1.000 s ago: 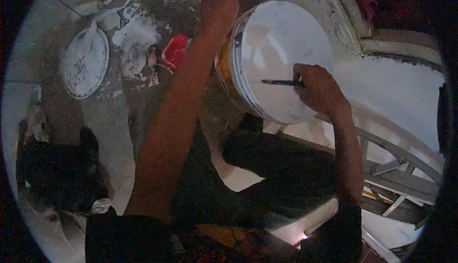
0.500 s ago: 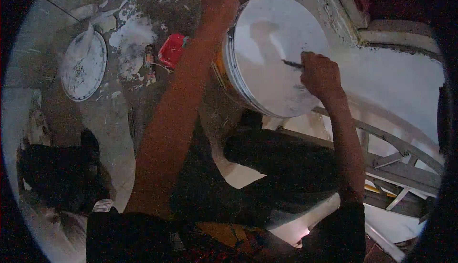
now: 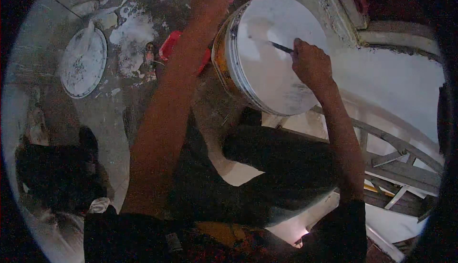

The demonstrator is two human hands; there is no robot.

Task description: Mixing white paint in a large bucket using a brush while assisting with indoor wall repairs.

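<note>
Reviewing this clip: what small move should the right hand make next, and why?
Probably a short sweep of the dark tool across the white top of the bucket: the right hand has it in its grip, with the free end over that top. Whether the tip touches, I cannot tell.

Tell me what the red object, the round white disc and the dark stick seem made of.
Red object: probably plastic, given its even, saturated colour; finish unclear in this dim light.
Round white disc: likely plastic, dull and smeared, with a visible rim; painted metal is possible.
Dark stick in the right hand: perhaps metal or plastic, dull-looking, thin and straight; too grainy to settle.
</note>
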